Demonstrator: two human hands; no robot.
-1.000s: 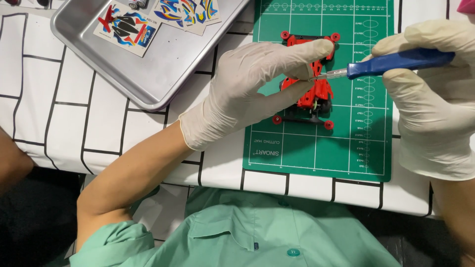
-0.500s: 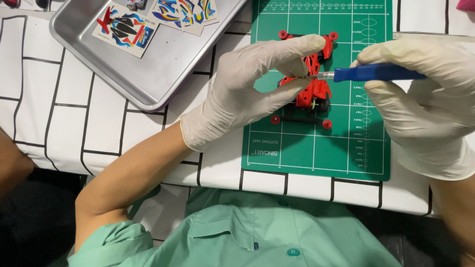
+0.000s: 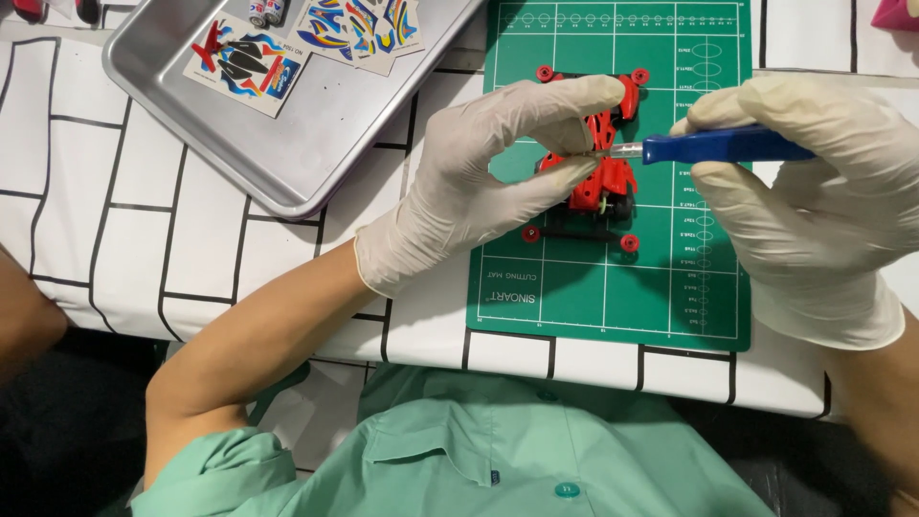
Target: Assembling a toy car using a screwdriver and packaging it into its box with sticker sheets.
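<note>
Shifted slightly leftward, both hands stay clamped: left (image 3: 479,182) on one red toy car (image 3: 598,158), right (image 3: 814,201) on one blue screwdriver (image 3: 718,147).

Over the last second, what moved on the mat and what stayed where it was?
The right hand levelled the blue screwdriver, which had been tilted, and brought its tip in to the red toy car. The left hand shifted its fingers slightly around the car, keeping hold. The green mat, metal tray and sticker sheets stayed as they were.
</note>
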